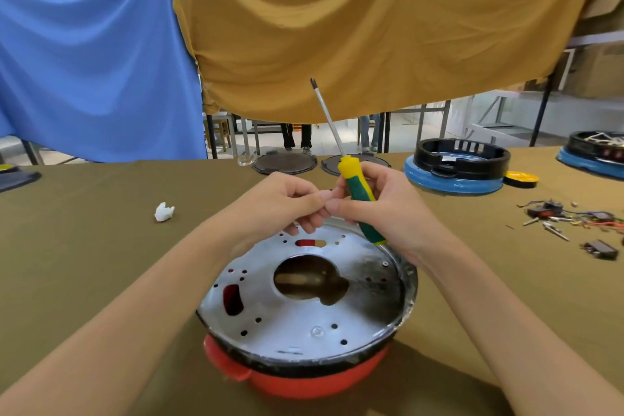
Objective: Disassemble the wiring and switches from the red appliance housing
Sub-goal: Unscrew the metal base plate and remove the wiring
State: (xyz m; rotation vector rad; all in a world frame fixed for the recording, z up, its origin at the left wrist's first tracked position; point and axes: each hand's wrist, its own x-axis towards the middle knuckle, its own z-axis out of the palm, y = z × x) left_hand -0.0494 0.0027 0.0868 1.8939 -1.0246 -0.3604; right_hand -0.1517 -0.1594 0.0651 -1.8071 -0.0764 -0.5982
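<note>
The red appliance housing (304,378) lies upside down near the table's front edge, its silver perforated metal plate (297,317) facing up with a large central hole. My right hand (381,209) grips a screwdriver (358,192) with a yellow and green handle, its shaft pointing up and away. My left hand (283,203) is held just above the plate's far rim, fingers curled, its fingertips meeting those of my right hand. Whether something small is pinched between them is hidden.
Removed wires, switches and small parts (574,219) lie at the right. Blue and black housings (456,165) (594,152) stand at the back right, two dark round lids (285,162) at the back centre. A white crumpled scrap (164,212) lies to the left.
</note>
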